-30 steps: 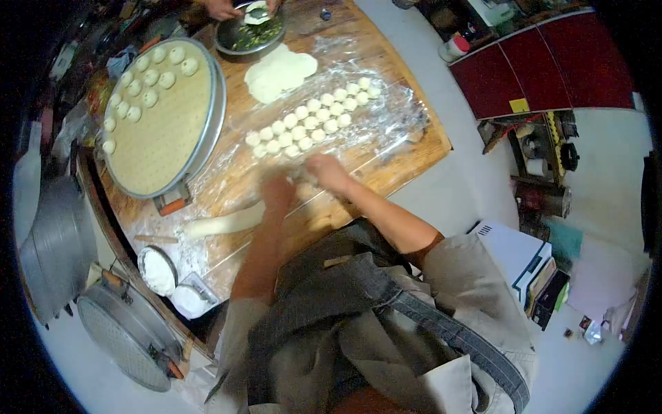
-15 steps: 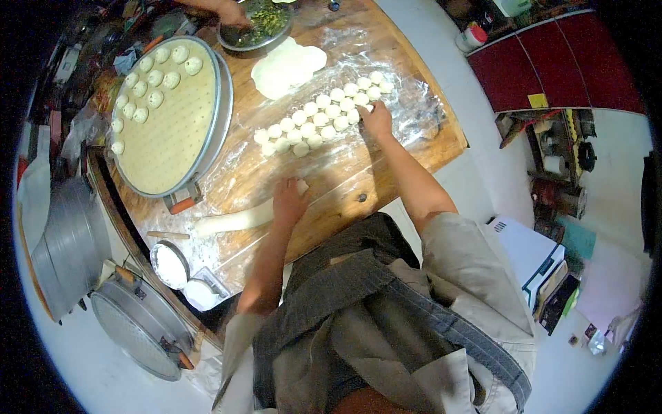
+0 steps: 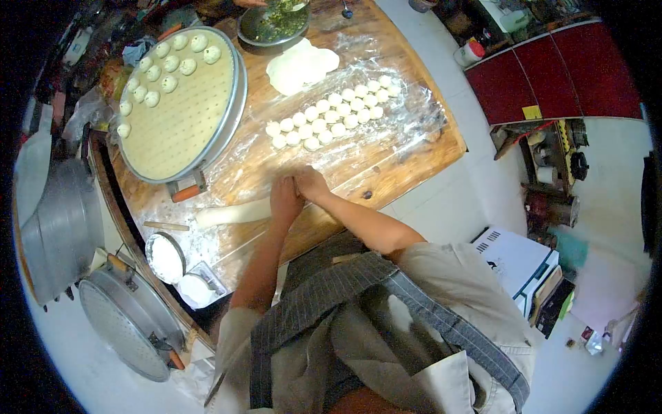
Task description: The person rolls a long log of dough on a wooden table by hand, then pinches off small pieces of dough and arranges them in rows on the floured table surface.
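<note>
Fourteen buns [image 3: 187,66] on one tray [image 3: 165,131], upper left of the frame — over twenty dough balls [image 3: 318,125] at centre, too packed for an exact count. One bowl [image 3: 265,45] and one dough sheet [image 3: 302,67], top; one dough rope [image 3: 234,212], one stick [image 3: 165,225], two tubs [image 3: 180,250], lower left — three red doors [image 3: 545,72], upper right.
</note>
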A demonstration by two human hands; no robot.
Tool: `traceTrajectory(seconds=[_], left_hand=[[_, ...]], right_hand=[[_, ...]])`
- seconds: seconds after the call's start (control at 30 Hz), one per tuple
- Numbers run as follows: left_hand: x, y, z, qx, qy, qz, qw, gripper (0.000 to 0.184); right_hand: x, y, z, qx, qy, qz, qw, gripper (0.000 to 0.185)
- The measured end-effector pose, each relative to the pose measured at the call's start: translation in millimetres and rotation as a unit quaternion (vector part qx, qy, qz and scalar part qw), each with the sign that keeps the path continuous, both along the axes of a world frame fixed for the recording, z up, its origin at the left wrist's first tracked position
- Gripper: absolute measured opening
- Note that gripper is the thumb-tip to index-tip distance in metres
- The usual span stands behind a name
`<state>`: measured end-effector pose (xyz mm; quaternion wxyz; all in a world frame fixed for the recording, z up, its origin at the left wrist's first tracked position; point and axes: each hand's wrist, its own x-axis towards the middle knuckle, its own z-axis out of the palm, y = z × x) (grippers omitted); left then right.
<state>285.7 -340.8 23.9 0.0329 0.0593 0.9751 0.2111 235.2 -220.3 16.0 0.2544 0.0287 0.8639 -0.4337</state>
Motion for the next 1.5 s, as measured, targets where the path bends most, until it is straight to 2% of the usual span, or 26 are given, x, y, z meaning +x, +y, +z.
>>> traceTrajectory(seconds=[0.07, 0.17, 0.27, 0.37, 0.4, 0.47, 0.5, 0.57, 0.6, 0.67, 0.7, 0.77, 0.83, 0.9, 0.97, 1.1, 1.13, 1.23, 1.27, 1.3, 1.33, 1.37, 1.4, 1.43, 1.47, 1.5], left_hand=[[-7, -3, 13, 0.071, -0.116, 0.047, 0.99, 0.042], [-17, -4, -17, 0.064, -0.092, 0.024, 0.993, 0.033], [-29, 12, 12, 0.063, -0.129, 0.095, 0.985, 0.025], [-42, 24, 5, -0.015, -0.184, 0.061, 0.981, 0.024], [-42, 26, 3, -0.014, -0.186, 0.059, 0.981, 0.024], [-42, 29, 1, -0.016, -0.135, 0.021, 0.991, 0.027], [-44, 30, 1, -0.018, -0.116, 0.007, 0.993, 0.028], [-53, 49, 1, -0.001, -0.147, 0.005, 0.989, 0.037], [-53, 49, 2, -0.001, -0.166, 0.0, 0.986, 0.042], [-51, 41, 5, -0.006, -0.205, 0.009, 0.979, 0.053], [-48, 39, 2, -0.009, -0.206, 0.016, 0.978, 0.053], [-32, 35, -12, 0.024, -0.112, 0.005, 0.993, 0.065], [-32, 36, -26, 0.012, -0.138, 0.007, 0.99, 0.065], [-31, 33, -23, -0.002, -0.166, 0.006, 0.986, 0.064], [-34, 33, -6, 0.036, -0.199, -0.008, 0.979, 0.063], [-18, 33, -12, 0.04, -0.127, 0.004, 0.991, 0.06], [-15, 34, -13, 0.01, -0.086, 0.011, 0.996, 0.053], [-7, 33, -19, -0.036, -0.016, 0.038, 0.999, 0.042], [-4, 30, -22, -0.058, 0.014, 0.048, 0.997, 0.039], [-1, 27, -28, -0.055, 0.014, 0.051, 0.997, 0.039], [2, 24, -37, -0.054, 0.059, 0.04, 0.996, 0.038], [3, 22, -41, -0.052, 0.104, 0.029, 0.993, 0.038], [0, 21, -38, -0.051, 0.106, 0.031, 0.993, 0.038], [-3, 20, -30, -0.028, 0.048, 0.031, 0.998, 0.037], [-7, 18, -20, -0.005, -0.011, 0.031, 0.999, 0.037], [-13, 17, -6, -0.006, -0.011, 0.031, 0.999, 0.037]], right_hand=[[1, -8, 24, -0.028, 0.044, -0.03, 0.998, 0.042], [-4, -13, -7, 0.004, 0.054, -0.024, 0.998, 0.039], [-12, 2, 23, -0.026, 0.014, -0.027, 0.999, 0.033], [-20, 23, 9, -0.04, 0.086, 0.031, 0.995, 0.026], [-23, 34, 21, -0.038, 0.084, 0.029, 0.995, 0.026], [-30, 54, 64, -0.186, -0.049, 0.06, 0.979, 0.023], [-36, 60, 58, -0.185, -0.047, 0.057, 0.98, 0.023], [-59, 91, 17, -0.068, 0.226, 0.101, 0.966, 0.025], [-80, 129, -18, -0.012, 0.237, 0.083, 0.968, 0.025], [-113, 188, -20, -0.059, 0.089, -0.112, 0.988, 0.032], [-129, 217, -19, -0.087, 0.03, -0.22, 0.971, 0.035], [-148, 248, -26, -0.086, 0.051, -0.318, 0.943, 0.041], [-184, 274, -87, -0.055, 0.066, -0.323, 0.942, 0.044], [-188, 268, -103, -0.025, 0.077, -0.331, 0.94, 0.048], [-193, 247, -61, 0.129, 0.157, -0.232, 0.951, 0.052], [-190, 238, -28, 0.112, 0.134, -0.198, 0.964, 0.058], [-181, 232, -8, 0.148, 0.179, -0.21, 0.95, 0.055], [-158, 220, 10, 0.167, 0.156, -0.168, 0.959, 0.049], [-140, 204, 14, 0.134, 0.157, -0.14, 0.968, 0.042], [-124, 188, -9, 0.129, 0.108, -0.106, 0.98, 0.041], [-98, 154, 9, 0.127, 0.063, -0.1, 0.985, 0.044], [-82, 129, 20, 0.062, -0.052, -0.026, 0.996, 0.047], [-59, 101, -7, 0.059, 0.001, 0.004, 0.998, 0.05], [-46, 76, 1, 0.066, -0.011, 0.069, 0.995, 0.053], [-33, 52, -2, 0.058, -0.027, 0.082, 0.995, 0.054], [-22, 32, -17, 0.008, -0.072, 0.046, 0.996, 0.052]])
